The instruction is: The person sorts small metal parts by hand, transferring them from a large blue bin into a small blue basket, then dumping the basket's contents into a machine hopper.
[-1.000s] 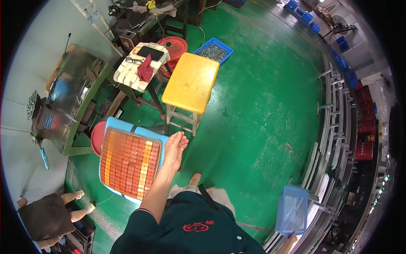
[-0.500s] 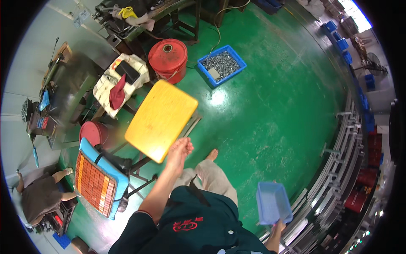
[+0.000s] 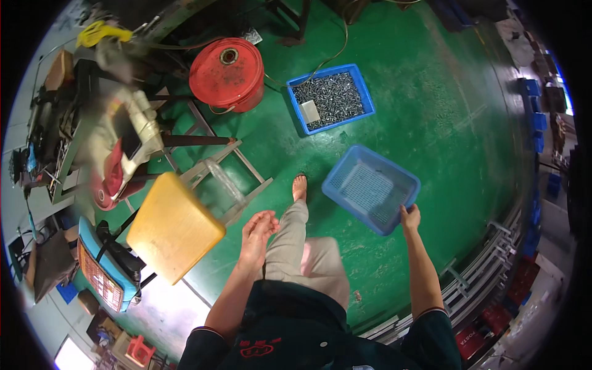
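- Blue basket (image 3: 370, 190), one: in the right hand (image 3: 411, 217), over the green floor (image 3: 419, 132).
- Hands, two: right gripping the basket's rim; left hand (image 3: 258, 233) free, loosely curled.
- Blue bin (image 3: 367, 97), one: on the floor; metal pieces (image 3: 336, 98), uncountable, one pale flat piece (image 3: 309, 111).
- Yellow stool (image 3: 176, 228), one: at left.
- Changed: basket swung forward from the person's right side, now near the bin.

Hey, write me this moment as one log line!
left hand: loosely curled; right hand: gripping blue basket; floor: blue bin with metal pieces, red bucket
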Demonstrator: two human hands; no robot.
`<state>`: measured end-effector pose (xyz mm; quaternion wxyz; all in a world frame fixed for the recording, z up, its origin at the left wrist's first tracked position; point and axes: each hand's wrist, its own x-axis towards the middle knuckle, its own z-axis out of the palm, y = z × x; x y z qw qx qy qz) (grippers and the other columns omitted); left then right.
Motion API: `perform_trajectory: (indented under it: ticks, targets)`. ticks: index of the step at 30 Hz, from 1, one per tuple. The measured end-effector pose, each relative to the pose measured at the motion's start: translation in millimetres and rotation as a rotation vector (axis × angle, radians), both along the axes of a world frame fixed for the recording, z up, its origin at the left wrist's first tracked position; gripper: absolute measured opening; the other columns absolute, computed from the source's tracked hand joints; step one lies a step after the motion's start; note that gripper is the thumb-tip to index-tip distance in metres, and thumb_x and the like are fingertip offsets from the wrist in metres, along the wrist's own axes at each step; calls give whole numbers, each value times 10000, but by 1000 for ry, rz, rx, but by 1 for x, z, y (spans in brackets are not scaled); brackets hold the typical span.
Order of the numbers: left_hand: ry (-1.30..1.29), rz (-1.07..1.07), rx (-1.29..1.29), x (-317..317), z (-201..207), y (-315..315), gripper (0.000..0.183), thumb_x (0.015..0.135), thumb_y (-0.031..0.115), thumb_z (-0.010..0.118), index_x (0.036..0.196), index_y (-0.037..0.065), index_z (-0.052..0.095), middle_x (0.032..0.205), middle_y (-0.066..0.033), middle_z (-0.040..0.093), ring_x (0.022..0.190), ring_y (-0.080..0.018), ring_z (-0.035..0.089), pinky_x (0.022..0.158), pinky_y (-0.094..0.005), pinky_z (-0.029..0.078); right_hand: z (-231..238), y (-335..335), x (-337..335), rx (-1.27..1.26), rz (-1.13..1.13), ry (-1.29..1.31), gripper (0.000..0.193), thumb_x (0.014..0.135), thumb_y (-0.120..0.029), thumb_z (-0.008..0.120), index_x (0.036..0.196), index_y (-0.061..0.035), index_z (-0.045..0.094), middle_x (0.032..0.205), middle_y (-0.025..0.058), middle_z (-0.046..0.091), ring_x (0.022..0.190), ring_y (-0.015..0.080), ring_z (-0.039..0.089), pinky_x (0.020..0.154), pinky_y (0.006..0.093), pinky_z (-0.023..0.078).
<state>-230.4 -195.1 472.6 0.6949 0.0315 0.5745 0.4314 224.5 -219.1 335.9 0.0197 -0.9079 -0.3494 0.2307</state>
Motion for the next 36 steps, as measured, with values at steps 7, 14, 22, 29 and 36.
perform_trajectory:
  ticks: [7, 14, 22, 29, 36]
  targets:
    - [6, 37, -49, 141, -100, 108, 187, 862, 188, 506, 937, 24, 558, 807, -24, 558, 753, -102, 532, 732, -253, 432, -150, 159, 3, -213, 200, 87, 286, 703, -286, 647, 885, -85, 556, 799, 94, 627, 775, 289, 598, 689, 386, 465]
    - [84, 140, -178, 273, -235, 139, 177, 861, 196, 510, 920, 35, 555, 792, -26, 562, 738, -115, 539, 720, -259, 434, -416, 201, 111, -48, 865, -199, 447, 665, -437, 644, 985, -136, 563, 860, 82, 603, 903, 297, 514, 855, 379, 371]
    - [48, 298, -289, 356, -387, 119, 172, 863, 179, 505, 928, 26, 550, 767, -45, 568, 722, -131, 546, 715, -259, 434, -540, 239, 112, -251, 379, 472, 288, 709, -322, 652, 737, -70, 515, 598, 21, 419, 612, 170, 442, 607, 308, 398]
    - [-37, 318, -160, 359, -538, 105, 184, 860, 177, 519, 937, 10, 541, 791, -42, 557, 732, -120, 527, 717, -254, 436, -615, 262, 141, -165, 757, 336, 354, 730, -360, 628, 800, -38, 500, 661, 100, 551, 614, 258, 563, 544, 345, 445]
    - [-161, 306, 113, 303, -523, 94, 168, 870, 98, 488, 1003, 1, 520, 908, -50, 556, 816, -124, 533, 779, -258, 437, -483, 351, -23, 614, 1566, 270, 268, 652, -252, 667, 790, -37, 585, 795, 146, 569, 765, 308, 548, 640, 389, 452]
